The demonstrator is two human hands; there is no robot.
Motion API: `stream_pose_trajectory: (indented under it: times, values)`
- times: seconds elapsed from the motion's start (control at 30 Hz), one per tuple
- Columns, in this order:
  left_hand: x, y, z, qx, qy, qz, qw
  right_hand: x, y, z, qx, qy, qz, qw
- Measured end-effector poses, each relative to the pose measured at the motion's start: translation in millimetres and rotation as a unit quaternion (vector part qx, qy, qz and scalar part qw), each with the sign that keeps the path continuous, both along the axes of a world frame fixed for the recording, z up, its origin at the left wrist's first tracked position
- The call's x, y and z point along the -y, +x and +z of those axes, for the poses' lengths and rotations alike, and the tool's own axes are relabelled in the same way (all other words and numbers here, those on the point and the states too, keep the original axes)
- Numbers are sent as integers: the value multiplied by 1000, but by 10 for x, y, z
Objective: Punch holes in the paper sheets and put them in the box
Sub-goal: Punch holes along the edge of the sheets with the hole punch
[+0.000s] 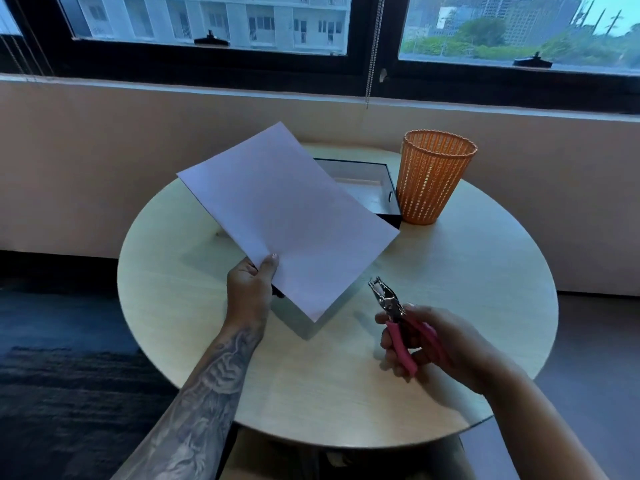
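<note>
My left hand [251,289] pinches a white paper sheet [287,216] by its near left edge, thumb on top, and holds it tilted above the round table. My right hand [429,344] grips the pink handles of a metal hole punch [398,320], its jaws pointing up-left toward the sheet's lower corner, a short gap away. A black open box [374,188] with a pale inside sits at the back of the table, partly hidden behind the sheet. Something dark and box-like lies under the sheet near my left hand, mostly hidden.
An orange mesh basket [433,178] stands upright right of the black box, touching it. The round pale wooden table [467,271] has its near edge by my body. A wall and windows lie behind; dark carpet is on the left.
</note>
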State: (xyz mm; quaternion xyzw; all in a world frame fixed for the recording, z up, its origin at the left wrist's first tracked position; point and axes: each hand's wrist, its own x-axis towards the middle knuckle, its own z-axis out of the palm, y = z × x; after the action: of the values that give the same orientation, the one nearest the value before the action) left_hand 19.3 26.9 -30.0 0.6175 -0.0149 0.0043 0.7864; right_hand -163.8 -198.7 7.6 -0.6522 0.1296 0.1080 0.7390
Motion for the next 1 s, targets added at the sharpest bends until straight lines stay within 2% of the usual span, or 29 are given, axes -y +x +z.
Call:
stream_pose_trajectory:
  times: [0.17,0.37,1.0]
  values:
    - [-2,-15,7,10,-6,18,1000,-86,78,115,-1,-147,61,987]
    - [-15,1,-14,19,-2,19,1000,-183,220,170,-17,-215,94,972]
    - [-31,-12,16,2,-13,10,1000,-284,284,184,-32,-249,97,963]
